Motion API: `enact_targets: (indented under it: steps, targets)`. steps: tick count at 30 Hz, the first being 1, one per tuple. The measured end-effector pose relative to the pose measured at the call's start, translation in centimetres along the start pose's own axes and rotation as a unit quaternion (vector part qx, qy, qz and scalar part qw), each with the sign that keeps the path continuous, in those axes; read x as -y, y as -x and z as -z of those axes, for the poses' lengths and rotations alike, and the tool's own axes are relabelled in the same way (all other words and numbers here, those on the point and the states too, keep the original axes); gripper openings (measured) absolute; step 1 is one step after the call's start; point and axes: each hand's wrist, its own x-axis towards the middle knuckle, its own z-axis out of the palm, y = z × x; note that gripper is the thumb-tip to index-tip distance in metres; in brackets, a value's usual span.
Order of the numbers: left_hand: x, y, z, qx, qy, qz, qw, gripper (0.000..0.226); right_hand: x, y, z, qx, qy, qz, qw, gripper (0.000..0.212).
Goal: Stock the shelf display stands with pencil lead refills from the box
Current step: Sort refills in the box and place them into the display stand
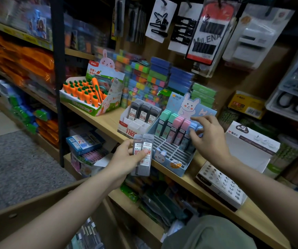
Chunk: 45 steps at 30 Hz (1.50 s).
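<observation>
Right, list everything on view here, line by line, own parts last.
Lead refill packs: two at least, grey, in left grip.
White display stand: one, grey 0.7 refills in back row, front slots bare.
Blue bunny stand: one, green, pink and blue cases at back.
Carrot display: one, orange carrots, shelf left.
Hair clip cards: several, black clips, hanging above.
Cardboard box: one, brown, bottom left.
Left hand: holds packs.
Right hand: open, at blue cases.

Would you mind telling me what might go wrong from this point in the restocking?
The left hand pinches several grey lead refill packs in mid-air over the shelf edge; one might slip out. The right hand, reaching among the upright pastel cases in the blue bunny stand, could tip them.
</observation>
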Motion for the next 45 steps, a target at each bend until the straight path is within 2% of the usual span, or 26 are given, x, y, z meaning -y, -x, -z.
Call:
enact_targets:
  steps: [2, 5, 7, 12, 14, 16, 19, 22, 25, 29, 35, 39, 41, 43, 45]
  targets:
    - [-0.2, 0.0, 0.0, 0.016, 0.003, -0.009, 1.000, 0.036, 1.7, 0.4, 0.4, 0.054, -0.078, -0.006, 0.995, 0.028]
    - [-0.6, 0.0, -0.1, 0.041, 0.016, -0.022, 0.999, 0.037, 4.7, 0.8, -0.4, 0.210, -0.158, -0.024, 0.965, 0.041]
    - [-0.9, -0.1, 0.0, 0.058, 0.008, -0.034, 0.998, 0.036, 6.3, 0.9, -1.4, 0.235, -0.164, -0.016, 0.958, 0.046]
    - [-1.5, -0.5, 1.1, 0.061, 0.009, -0.045, 0.997, 0.034, 8.1, -0.1, -3.0, 0.227, -0.210, -0.043, 0.950, 0.037]
    - [-1.8, -0.8, 1.6, 0.059, 0.041, -0.025, 0.997, 0.027, 8.5, -1.1, -3.0, 0.234, -0.229, -0.065, 0.943, 0.034]
    - [-2.3, -1.3, 2.3, 0.039, 0.083, 0.007, 0.996, 0.020, 8.9, -2.4, -2.8, 0.226, -0.267, -0.094, 0.932, 0.033]
    - [-3.3, -2.3, 3.5, 0.000, 0.107, 0.009, 0.994, 0.021, 9.6, -4.5, -2.8, 0.196, -0.319, -0.109, 0.921, 0.033]
    - [-4.2, -2.6, 4.6, 0.048, 0.100, -0.010, 0.994, 0.033, 10.6, -5.1, -3.7, 0.218, -0.343, -0.078, 0.910, 0.032]
    - [-4.5, -2.7, 5.0, 0.090, 0.002, -0.038, 0.995, 0.040, 11.2, -4.8, -5.2, 0.226, -0.294, -0.027, 0.928, 0.038]
    - [-4.5, -2.6, 5.2, 0.111, -0.034, -0.055, 0.992, 0.037, 11.2, -4.6, -6.1, 0.205, -0.223, 0.030, 0.953, 0.036]
    - [-4.6, -2.5, 5.0, 0.119, -0.049, -0.034, 0.991, 0.043, 11.4, -5.0, -6.1, 0.240, -0.156, 0.101, 0.953, 0.029]
    - [-4.7, -3.3, 5.1, 0.092, -0.112, -0.033, 0.989, 0.040, 11.5, -6.3, -5.4, 0.263, -0.150, 0.089, 0.949, 0.026]
    - [-4.8, -4.1, 5.5, 0.036, -0.193, -0.075, 0.978, 0.045, 11.4, -7.7, -4.9, 0.251, -0.162, 0.069, 0.952, 0.026]
    - [-4.8, -5.0, 6.4, -0.055, -0.273, -0.123, 0.953, 0.049, 10.9, -9.4, -4.5, 0.198, -0.161, 0.034, 0.966, 0.029]
    - [-4.5, -5.5, 7.5, -0.100, -0.357, -0.159, 0.915, 0.046, 10.4, -11.2, -4.6, 0.140, -0.152, -0.003, 0.978, 0.033]
